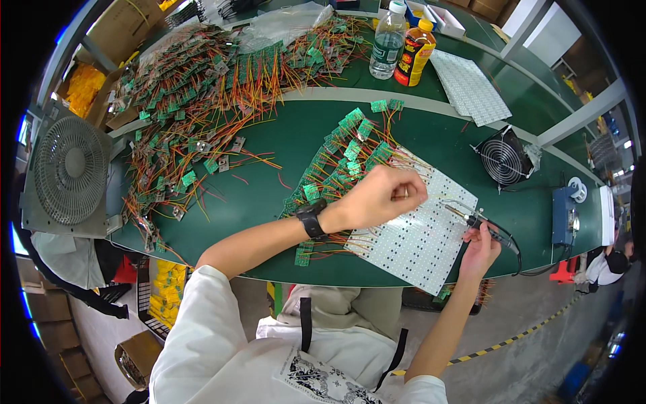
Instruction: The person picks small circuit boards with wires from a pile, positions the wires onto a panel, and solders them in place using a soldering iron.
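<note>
My left hand (387, 195), with a dark watch on its wrist, hovers over a white perforated panel (410, 252). Its fingers are curled into a pinch; whatever they hold, if anything, is too small to make out. In my right hand (480, 248) is a soldering iron (494, 233) with a black cable, its metal tip pointing left over the panel's right side. Small green circuit boards (351, 149) with red and yellow wires lie in rows along the panel's left and upper edges. Some of them are hidden behind my left hand and wrist.
A large heap of wired boards (195, 74) covers the left and back. A grey fan (70, 168) stands at far left, a small black fan (505, 160) at right. Two bottles (389, 44) and stacked white panels (470, 87) are behind; a blue soldering station (565, 215) sits far right.
</note>
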`<action>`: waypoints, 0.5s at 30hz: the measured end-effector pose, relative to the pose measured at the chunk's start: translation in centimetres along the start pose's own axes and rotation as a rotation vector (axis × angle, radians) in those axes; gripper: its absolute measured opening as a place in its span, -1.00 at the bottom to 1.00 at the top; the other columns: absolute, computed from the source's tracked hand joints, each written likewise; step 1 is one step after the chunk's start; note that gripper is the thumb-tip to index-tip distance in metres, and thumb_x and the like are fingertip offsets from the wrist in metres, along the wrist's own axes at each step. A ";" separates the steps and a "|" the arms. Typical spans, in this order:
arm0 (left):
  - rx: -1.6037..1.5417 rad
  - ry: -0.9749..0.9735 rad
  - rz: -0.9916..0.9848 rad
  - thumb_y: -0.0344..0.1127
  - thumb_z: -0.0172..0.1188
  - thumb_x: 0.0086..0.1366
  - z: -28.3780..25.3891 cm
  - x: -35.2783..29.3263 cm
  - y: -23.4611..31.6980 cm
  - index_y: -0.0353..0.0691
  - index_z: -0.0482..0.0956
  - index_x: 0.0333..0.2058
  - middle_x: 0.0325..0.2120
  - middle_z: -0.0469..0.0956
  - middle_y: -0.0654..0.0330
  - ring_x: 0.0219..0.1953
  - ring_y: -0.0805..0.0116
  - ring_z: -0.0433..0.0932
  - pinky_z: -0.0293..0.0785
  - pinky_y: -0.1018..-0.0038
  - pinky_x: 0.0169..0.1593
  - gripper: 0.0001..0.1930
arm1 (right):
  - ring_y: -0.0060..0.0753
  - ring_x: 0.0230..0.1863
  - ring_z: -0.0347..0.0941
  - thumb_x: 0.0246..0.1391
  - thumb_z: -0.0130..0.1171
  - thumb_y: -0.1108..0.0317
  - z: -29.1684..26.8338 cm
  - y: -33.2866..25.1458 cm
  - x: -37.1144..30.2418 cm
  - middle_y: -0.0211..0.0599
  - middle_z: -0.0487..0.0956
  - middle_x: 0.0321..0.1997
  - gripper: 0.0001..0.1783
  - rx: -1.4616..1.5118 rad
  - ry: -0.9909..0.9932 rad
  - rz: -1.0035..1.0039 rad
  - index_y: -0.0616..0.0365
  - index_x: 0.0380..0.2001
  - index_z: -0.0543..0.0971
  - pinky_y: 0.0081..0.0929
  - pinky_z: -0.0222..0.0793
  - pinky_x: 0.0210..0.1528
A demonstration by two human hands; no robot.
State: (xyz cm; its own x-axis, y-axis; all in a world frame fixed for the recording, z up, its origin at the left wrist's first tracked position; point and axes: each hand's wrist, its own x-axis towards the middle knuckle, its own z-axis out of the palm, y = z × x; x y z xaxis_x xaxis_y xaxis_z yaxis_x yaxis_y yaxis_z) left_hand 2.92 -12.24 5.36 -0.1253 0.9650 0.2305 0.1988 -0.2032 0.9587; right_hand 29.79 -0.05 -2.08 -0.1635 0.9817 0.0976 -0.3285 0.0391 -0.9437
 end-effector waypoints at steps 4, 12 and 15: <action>0.468 -0.230 0.103 -0.34 0.25 0.29 0.2 -0.1 -1.1 -0.28 0.56 -0.33 -0.59 0.57 0.14 -0.49 0.26 0.59 0.45 0.36 -0.41 -0.88 | -0.42 -0.56 0.49 0.19 0.20 0.43 0.3 -0.3 -0.1 -0.17 0.61 -0.48 -0.77 -0.019 0.057 0.004 0.39 -0.17 0.56 -0.51 0.36 -0.47; 0.757 -0.110 0.311 -0.40 0.23 0.10 2.2 -0.9 -4.2 -0.25 0.54 -0.41 -0.52 0.54 0.12 -0.49 0.05 0.60 0.51 0.20 -0.41 -0.91 | -0.49 -0.47 0.52 0.23 0.18 0.38 0.0 0.3 0.2 -0.26 0.60 -0.34 -0.75 -0.104 0.029 0.007 0.37 -0.13 0.54 -0.55 0.39 -0.44; 0.774 -0.101 0.265 -0.40 0.22 0.13 1.8 -0.4 -5.1 -0.25 0.53 -0.49 -0.52 0.54 0.14 -0.52 0.11 0.59 0.50 0.23 -0.44 -0.92 | -0.49 -0.47 0.52 0.23 0.18 0.39 0.0 0.1 0.2 -0.27 0.60 -0.31 -0.75 -0.122 -0.001 -0.001 0.38 -0.13 0.53 -0.54 0.39 -0.44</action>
State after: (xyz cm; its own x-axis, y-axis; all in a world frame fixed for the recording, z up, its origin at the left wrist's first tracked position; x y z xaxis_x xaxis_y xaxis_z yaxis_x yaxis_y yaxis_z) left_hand 3.69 -11.27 0.05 0.1008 0.9189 0.3814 0.8277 -0.2901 0.4803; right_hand 29.71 0.17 -2.20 -0.1643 0.9814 0.0992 -0.2134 0.0629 -0.9749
